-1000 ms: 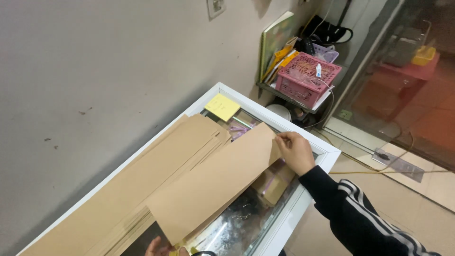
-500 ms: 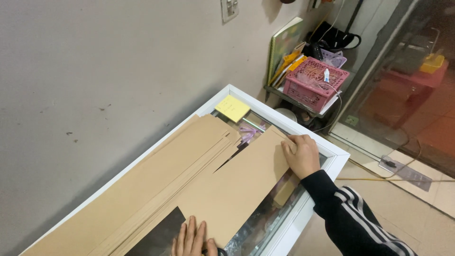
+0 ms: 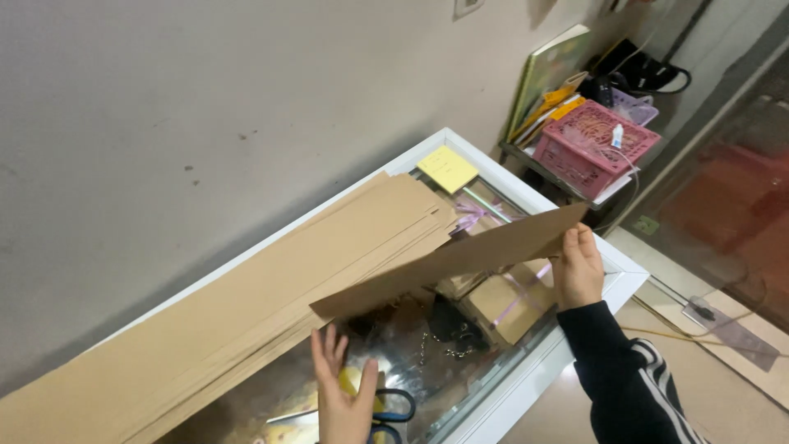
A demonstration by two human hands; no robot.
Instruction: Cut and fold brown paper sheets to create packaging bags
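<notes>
Glass case (image 3: 526,390) holds ribboned boxes (image 3: 503,304); right hand (image 3: 579,267) lifts cardboard sheet (image 3: 460,259).

Long brown cardboard sheet (image 3: 460,255) (flat, plain) tilted above the glass-topped case (image 3: 526,386).

Right hand (image 3: 579,270) raised, gripping; left hand (image 3: 343,395) open, fingers spread.

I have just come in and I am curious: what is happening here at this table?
A person lifts one long brown cardboard strip above a glass-topped display case. The right hand grips its far end; the left hand is open under its near end, above scissors. A stack of similar strips lies along the wall.
</notes>
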